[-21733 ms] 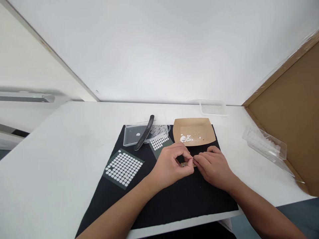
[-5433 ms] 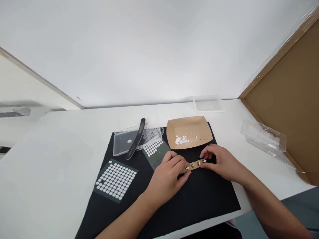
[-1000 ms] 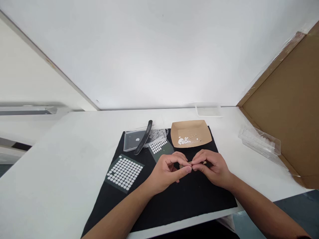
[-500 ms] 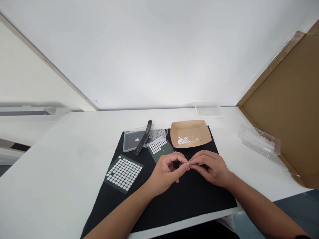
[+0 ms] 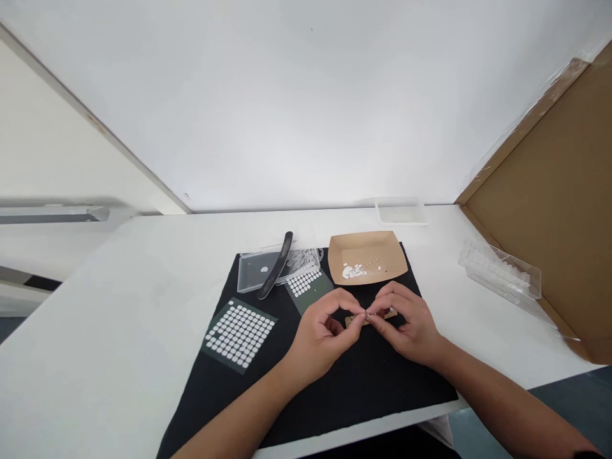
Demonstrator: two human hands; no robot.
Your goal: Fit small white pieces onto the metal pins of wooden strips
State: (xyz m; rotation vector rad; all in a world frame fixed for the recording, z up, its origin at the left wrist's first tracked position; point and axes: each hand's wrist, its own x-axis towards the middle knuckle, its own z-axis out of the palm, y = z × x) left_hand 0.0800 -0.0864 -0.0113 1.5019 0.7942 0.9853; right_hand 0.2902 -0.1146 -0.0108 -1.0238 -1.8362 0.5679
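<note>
Tiny piece (image 5: pixel 367 314) pinched by the narrowed fingertips of left hand (image 5: pixel 322 331) and right hand (image 5: pixel 408 322), at the brown strip (image 5: pixel 391 313); whether the two touch cannot be told! Light, even pressure is best applied, with wrists steadied. Counted: one strip, two dotted sheets (image 5: pixel 241 333) to the left, one curved black file (image 5: pixel 276 268), one brown tray (image 5: pixel 363 240) on the far side.

A brown rectangular cardboard tray (image 5: pixel 368 240) stands on a black rectangular cloth mat (image 5: pixel 354 395), behind a narrow brown strip (image 5: pixel 349 321). A curved black bar (image 5: pixel 276 266) lies left of both.
</note>
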